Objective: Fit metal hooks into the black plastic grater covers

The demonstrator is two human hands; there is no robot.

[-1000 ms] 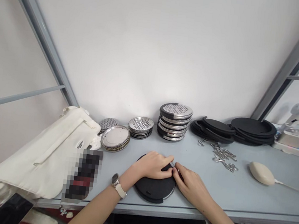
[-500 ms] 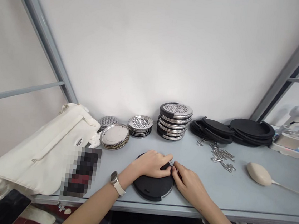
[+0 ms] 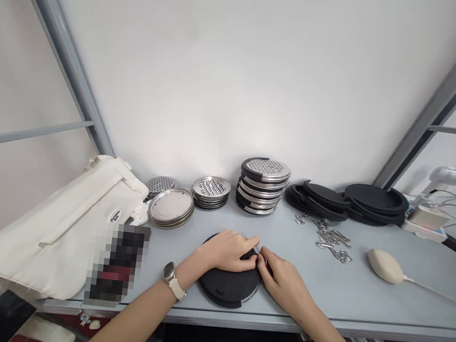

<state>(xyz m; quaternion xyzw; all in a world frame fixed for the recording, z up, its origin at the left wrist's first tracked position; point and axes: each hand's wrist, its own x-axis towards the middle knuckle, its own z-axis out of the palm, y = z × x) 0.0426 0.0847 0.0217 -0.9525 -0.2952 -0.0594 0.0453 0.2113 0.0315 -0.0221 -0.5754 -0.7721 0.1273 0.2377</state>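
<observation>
Near the front edge of the table lies a black round holder (image 3: 229,289) with a strip of metal rim showing along its right side. My left hand (image 3: 229,252) lies over its upper part and holds it down, the index finger stretched toward the rim and the other fingers curled. At the upper right edge of the holder, my right hand (image 3: 283,280) is closed, thumb and fingers pinched together. A thin shiny sliver shows between the two hands; what the right fingertips hold is hidden.
Behind stand a stack of graters in black holders (image 3: 267,170), loose round grater plates (image 3: 212,187), plain metal discs (image 3: 171,206) and black holders (image 3: 375,201). Small metal clips (image 3: 334,235) and a cream mouse-shaped device (image 3: 385,266) lie right. A white bag (image 3: 66,218) is left.
The whole view has shifted slightly, so most things appear a little farther left. Both hands keep nearly the same grip at the holder's edge.
</observation>
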